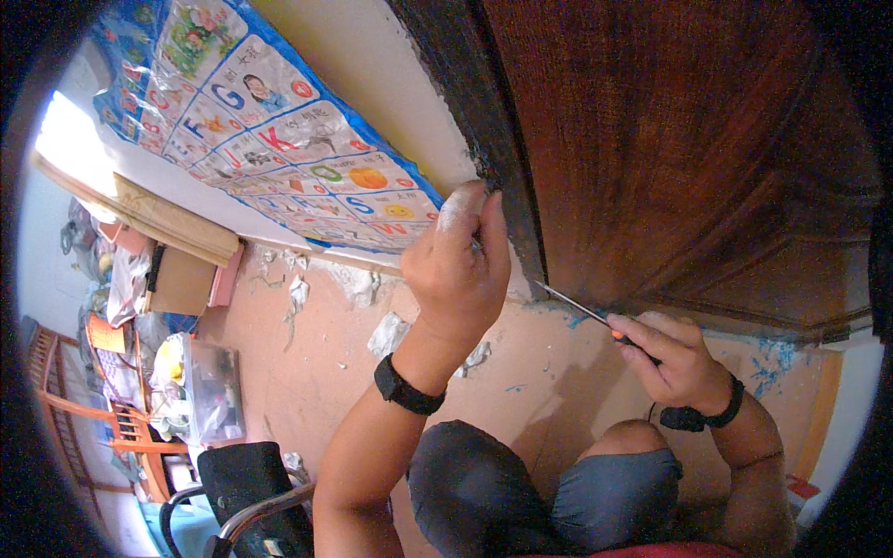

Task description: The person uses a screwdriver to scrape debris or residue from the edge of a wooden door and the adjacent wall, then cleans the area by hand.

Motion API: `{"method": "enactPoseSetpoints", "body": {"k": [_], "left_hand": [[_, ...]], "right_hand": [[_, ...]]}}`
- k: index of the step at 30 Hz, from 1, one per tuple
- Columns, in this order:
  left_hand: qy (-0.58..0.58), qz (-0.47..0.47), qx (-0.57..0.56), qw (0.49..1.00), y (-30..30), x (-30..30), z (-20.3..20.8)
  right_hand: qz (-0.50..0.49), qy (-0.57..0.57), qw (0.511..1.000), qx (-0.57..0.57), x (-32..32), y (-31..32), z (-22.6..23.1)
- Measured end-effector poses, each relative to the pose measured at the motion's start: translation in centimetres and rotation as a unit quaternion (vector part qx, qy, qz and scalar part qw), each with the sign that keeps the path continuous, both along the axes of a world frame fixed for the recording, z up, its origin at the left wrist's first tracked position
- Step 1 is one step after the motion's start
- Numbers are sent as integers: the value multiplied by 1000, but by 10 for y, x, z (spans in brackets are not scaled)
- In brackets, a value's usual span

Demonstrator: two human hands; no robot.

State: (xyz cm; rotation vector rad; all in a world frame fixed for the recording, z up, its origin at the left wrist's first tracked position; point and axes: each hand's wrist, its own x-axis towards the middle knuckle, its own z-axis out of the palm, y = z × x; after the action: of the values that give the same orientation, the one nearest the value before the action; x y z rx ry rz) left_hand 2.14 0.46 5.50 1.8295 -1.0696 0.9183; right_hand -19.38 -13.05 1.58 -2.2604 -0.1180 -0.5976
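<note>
My right hand (672, 361) is wrapped round the black and orange handle of a screwdriver (579, 307). The thin metal shaft points up and left, its tip close to the bottom of the dark door frame (514, 139), where the frame meets the white wall (377, 65). Whether the tip touches is too small to tell. Higher up, my left hand (456, 260) is closed in a pinch against the ragged edge between wall and frame. White dust coats its fingers, and anything between them is hidden. A dark wooden door (670, 139) stands to the right.
An alphabet poster (307, 139) with blue borders hangs on the left wall. White scraps (389, 333) and blue bits (772, 363) litter the tan floor (316, 372). Further left are a clear plastic box (212, 391), a cardboard box (181, 279) and a black chair (244, 484).
</note>
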Motion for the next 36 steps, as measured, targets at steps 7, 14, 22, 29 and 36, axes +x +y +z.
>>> {"method": "enactPoseSetpoints", "body": {"k": [7, 14, 22, 29, 36], "left_hand": [[-71, -18, 5, 997, -2, 5, 4], [-42, 0, 56, 998, -1, 0, 7], [-70, -22, 27, 997, 0, -6, 17], [-32, 13, 4, 999, -5, -3, 32], [-39, 5, -16, 999, -10, 0, 29]], "right_hand": [[5, 0, 1000, 2, -2, -1, 3], [3, -1, 1000, -2, -4, -4, 4], [9, -3, 1000, 3, -4, -2, 4], [8, -9, 1000, 7, -4, -1, 9], [5, -22, 1000, 8, -4, -1, 3]]}}
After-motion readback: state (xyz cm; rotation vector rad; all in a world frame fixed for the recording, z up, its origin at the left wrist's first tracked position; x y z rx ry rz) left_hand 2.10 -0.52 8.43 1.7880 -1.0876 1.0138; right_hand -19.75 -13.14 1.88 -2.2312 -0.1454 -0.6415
